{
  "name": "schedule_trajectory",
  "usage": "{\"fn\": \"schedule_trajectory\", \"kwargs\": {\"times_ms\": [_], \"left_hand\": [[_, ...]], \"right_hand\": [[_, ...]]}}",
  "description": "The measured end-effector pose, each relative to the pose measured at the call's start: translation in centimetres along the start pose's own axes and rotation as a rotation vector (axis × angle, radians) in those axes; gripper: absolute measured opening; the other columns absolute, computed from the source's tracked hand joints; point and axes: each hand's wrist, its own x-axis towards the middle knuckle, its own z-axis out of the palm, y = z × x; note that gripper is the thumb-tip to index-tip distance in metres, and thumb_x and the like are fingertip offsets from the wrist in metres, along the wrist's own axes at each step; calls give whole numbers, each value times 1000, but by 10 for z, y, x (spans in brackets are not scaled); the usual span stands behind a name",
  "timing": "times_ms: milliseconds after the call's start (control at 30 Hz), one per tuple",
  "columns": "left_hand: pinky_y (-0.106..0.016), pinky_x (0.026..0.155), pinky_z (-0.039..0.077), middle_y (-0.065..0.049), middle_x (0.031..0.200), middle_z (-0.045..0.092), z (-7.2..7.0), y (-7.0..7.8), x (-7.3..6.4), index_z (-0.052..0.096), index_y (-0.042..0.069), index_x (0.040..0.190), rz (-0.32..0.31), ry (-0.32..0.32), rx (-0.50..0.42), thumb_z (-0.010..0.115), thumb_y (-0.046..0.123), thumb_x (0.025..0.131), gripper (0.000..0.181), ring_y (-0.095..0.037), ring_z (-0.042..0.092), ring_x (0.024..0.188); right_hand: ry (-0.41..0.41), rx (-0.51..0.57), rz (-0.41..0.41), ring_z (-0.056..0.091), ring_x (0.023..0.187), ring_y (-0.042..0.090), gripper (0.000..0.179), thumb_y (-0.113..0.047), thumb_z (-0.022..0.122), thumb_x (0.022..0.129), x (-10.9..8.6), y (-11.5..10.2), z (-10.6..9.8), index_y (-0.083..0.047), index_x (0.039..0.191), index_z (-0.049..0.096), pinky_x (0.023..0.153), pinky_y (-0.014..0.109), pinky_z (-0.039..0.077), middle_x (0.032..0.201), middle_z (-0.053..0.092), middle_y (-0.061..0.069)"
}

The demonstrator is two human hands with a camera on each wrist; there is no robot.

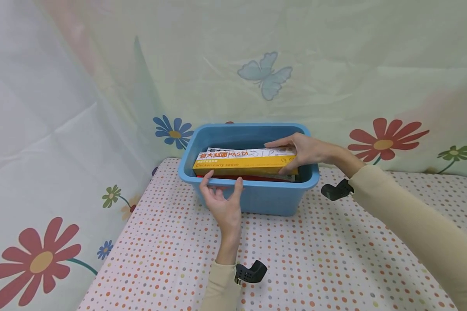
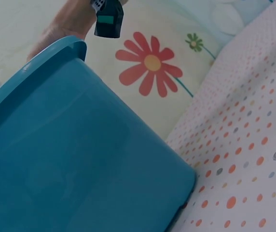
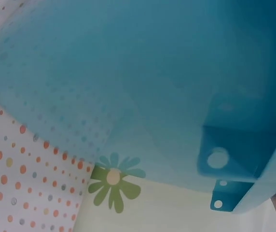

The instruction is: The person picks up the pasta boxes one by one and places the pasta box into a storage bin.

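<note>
A blue plastic tub (image 1: 249,198) stands on the dotted cloth near the back wall. Inside it, a yellow and white pasta box (image 1: 233,162) labelled "Chicken curry sauce" lies lengthwise, tilted. My right hand (image 1: 305,149) grips this box at its right end, thumb on the front and fingers over the back. Behind it shows the edge of another white box (image 1: 214,150); beneath lies something red and white, mostly covered. At the tub's front rim, my left hand (image 1: 223,207) touches the edge with its index finger and thumb spread apart.
A polka-dot cloth (image 1: 288,259) covers the table around the tub. Behind hangs a pale curtain (image 1: 334,65) printed with flowers and a butterfly, close to the tub's back side. Black wrist cameras (image 1: 253,272) are strapped to both forearms.
</note>
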Motion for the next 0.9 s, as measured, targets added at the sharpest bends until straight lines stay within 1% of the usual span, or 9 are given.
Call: {"fn": "schedule_trajectory", "kwargs": {"times_ms": [133,200,333,433,500,600,700,800,900], "left_hand": [[-29,77,63,-33,139,42,0,0,1,37,-2,145,-5,-2,-6,79,-2,89,71,-21,53,99],[-30,77,64,-33,141,41,-1,0,2,35,-3,146,-10,-4,-8,78,-2,89,72,-21,52,99],[-34,78,65,-31,140,41,-5,2,6,32,-6,147,-17,-10,-20,78,-3,89,74,-21,51,97],[-38,80,65,-30,133,42,-8,3,10,32,-7,147,-17,-7,-30,77,-3,89,74,-21,51,95],[-40,81,65,-30,129,42,-10,4,12,32,-7,147,-14,-2,-35,77,-4,90,73,-21,51,94],[-40,81,65,-31,128,42,-12,5,14,32,-7,147,-11,-1,-30,77,-4,90,72,-20,51,93],[-40,81,65,-32,130,41,-13,5,15,31,-7,147,-13,-7,-27,76,-4,91,72,-20,51,94],[-41,82,65,-35,130,39,-11,5,16,30,-7,148,-14,-16,-21,76,-4,91,73,-19,51,94],[-45,84,64,-37,131,37,-11,5,16,30,-6,149,-18,-33,-20,75,-2,92,73,-19,52,95]], "right_hand": [[47,74,-31,48,144,38,73,-2,82,89,-6,0,-3,5,153,48,113,63,43,155,51,21],[71,89,-45,48,144,37,73,-2,82,89,-11,-2,-5,3,153,47,113,64,42,154,52,21],[113,118,-69,52,142,29,72,-2,80,91,-27,-8,-7,1,154,48,109,44,53,154,53,19],[158,127,-55,55,139,18,68,-3,79,92,-42,-9,-8,-6,154,51,101,29,56,153,56,13],[194,121,-30,56,137,13,66,-5,79,93,-54,-9,-7,-11,153,53,99,29,56,152,58,7],[256,77,-21,59,132,8,66,-7,80,93,-73,-8,-5,-17,153,55,98,33,57,150,60,4],[310,67,-43,61,129,6,66,-4,79,93,-92,-7,-1,-15,153,54,96,31,58,148,61,5],[357,77,-63,61,128,4,66,0,78,92,-110,-6,4,-11,153,54,89,27,60,147,62,0],[407,54,-68,60,129,1,65,1,78,92,-127,-6,8,-9,152,54,87,23,60,146,63,-6]]}}
